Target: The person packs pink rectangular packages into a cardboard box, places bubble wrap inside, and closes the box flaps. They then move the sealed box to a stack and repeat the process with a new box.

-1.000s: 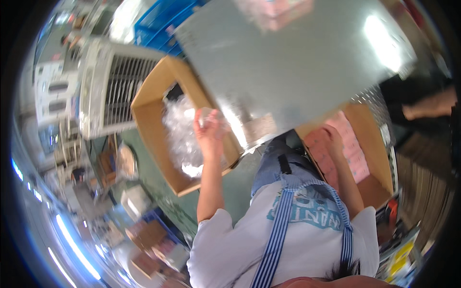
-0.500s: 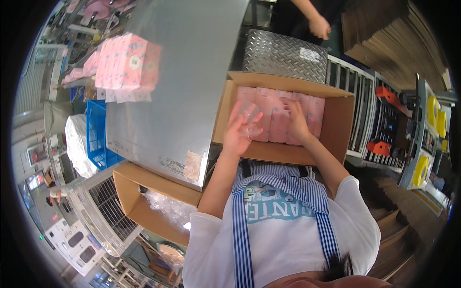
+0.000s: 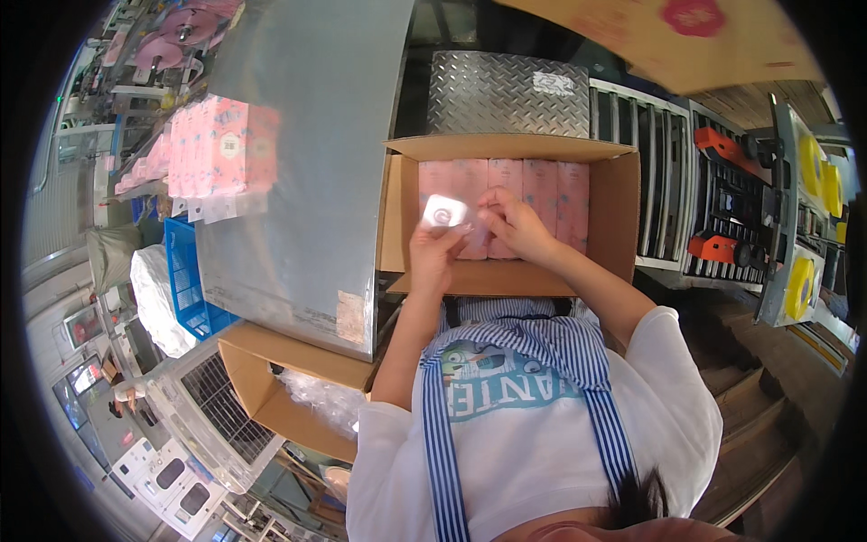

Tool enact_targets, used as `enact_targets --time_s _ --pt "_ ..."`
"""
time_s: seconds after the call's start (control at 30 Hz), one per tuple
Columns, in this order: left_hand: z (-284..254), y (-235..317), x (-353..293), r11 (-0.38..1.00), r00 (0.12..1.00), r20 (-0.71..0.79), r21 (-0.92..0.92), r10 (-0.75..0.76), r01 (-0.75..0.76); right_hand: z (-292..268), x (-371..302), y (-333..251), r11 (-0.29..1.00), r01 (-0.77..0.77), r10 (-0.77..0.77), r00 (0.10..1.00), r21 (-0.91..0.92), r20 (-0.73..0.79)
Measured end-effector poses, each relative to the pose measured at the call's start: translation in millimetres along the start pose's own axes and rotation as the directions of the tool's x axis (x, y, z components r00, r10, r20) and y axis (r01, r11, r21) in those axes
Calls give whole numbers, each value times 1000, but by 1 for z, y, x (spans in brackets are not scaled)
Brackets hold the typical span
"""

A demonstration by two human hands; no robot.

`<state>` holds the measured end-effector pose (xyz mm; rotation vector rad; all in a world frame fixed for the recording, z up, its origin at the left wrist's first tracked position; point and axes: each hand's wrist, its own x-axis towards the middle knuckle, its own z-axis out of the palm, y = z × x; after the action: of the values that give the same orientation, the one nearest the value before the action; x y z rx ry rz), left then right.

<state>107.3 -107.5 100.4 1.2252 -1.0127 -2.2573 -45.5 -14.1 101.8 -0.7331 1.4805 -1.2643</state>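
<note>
My left hand (image 3: 433, 258) holds a glossy, see-through plastic square (image 3: 443, 211) with a curved mark at its middle. It looks like a stick-on hook; glare whitens it. Close beside it, my right hand (image 3: 518, 228) has thumb and forefinger pinched at something translucent, too faint to name. Both hands are over an open cardboard box (image 3: 623, 215). Inside, pink patterned soft packs (image 3: 539, 181), probably tissue packs, stand in a row, partly hidden by my hands.
Left of the box is a metal table (image 3: 307, 208) with more pink packs (image 3: 223, 149). A smaller carton (image 3: 262, 348) at lower left holds clear plastic pieces (image 3: 316, 390). A tread-plate surface (image 3: 506, 95) and roller conveyor (image 3: 659, 172) lie beyond. Cardboard (image 3: 695, 41) spans the upper right.
My hands have come together; the right moved left from above the packs. The plastic square now faces up and catches light. A person's arm at the top is gone; cardboard appears there.
</note>
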Motion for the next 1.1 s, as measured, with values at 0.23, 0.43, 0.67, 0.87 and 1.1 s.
enact_targets --time_s 0.23,0.43,0.67,0.87,1.1 --pt "-37 5 -20 868 846 302 -101 -438 486 3 -5 -8 473 683 -636 702 -556 320" --pt "-36 11 -42 938 973 -60 260 -222 230 -2 0 61 407 545 -363 833 -733 417" --pt "-89 41 -42 969 983 -184 237 -25 69 24 8 211 371 330 330 826 -868 456" --pt "-138 53 -48 970 956 -291 222 -29 97 -47 -14 191 268 100 696 668 -958 265" --pt "-161 74 -48 982 942 -335 182 16 48 -7 136 210 636 -469 67 825 -614 -561"
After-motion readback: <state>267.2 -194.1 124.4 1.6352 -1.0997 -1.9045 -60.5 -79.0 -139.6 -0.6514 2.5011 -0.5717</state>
